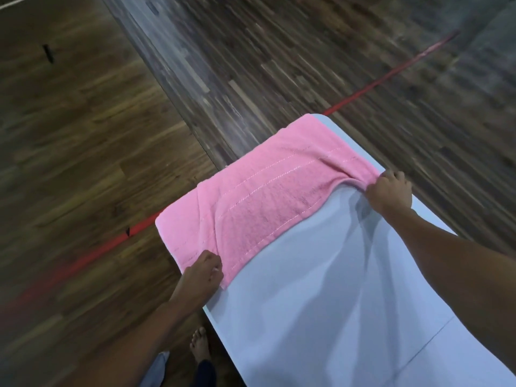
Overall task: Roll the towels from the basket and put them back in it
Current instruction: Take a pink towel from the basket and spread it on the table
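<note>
A pink towel (259,191) lies spread across the far end of a white table (321,303), folded over with stitched lines showing. My left hand (202,273) pinches the towel's near left corner at the table's left edge. My right hand (389,189) grips the towel's near right corner at the table's right edge, where the cloth bunches up. The basket is out of view.
Wooden floor (83,135) surrounds the table, with a red line (391,74) painted across it. My bare foot (199,342) stands on the floor just left of the table. A seam (424,350) crosses the tabletop near the lower right.
</note>
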